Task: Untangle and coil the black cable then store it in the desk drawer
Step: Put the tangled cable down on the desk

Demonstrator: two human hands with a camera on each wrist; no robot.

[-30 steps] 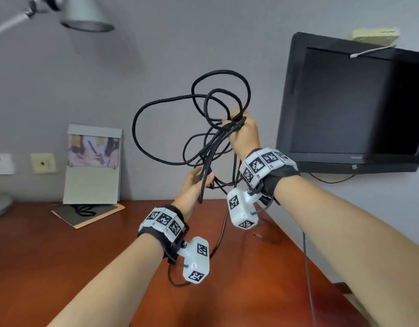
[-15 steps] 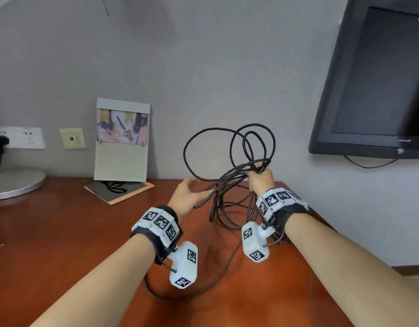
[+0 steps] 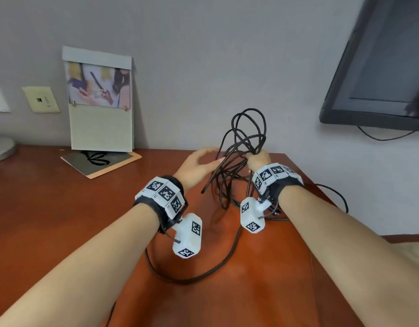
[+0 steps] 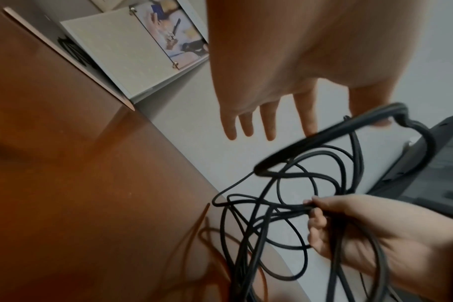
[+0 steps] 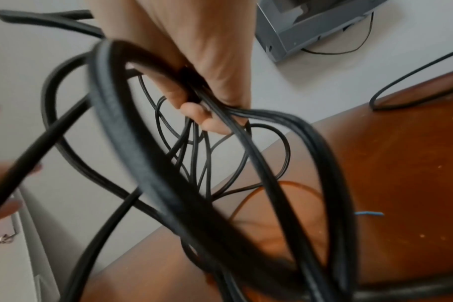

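Right hand (image 3: pixel 259 160) fist clamped on a bunch of the black cable (image 3: pixel 248 135), tangle held just above the desk (image 3: pixel 62 208) at 1 o'clock, loops sticking up, slack trailing on the wood. Left hand (image 3: pixel 196 165) at 11 o'clock, fingers straight, thumb touching one strand. Cable looks light, floppy, springy; likely best gripped at a free end, not the knot.

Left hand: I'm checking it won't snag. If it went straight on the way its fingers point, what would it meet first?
Probably the black cable: the open left hand points at the strands just below the right hand, which grips the bundle. Depth is unclear; one strand already crosses its fingertips.
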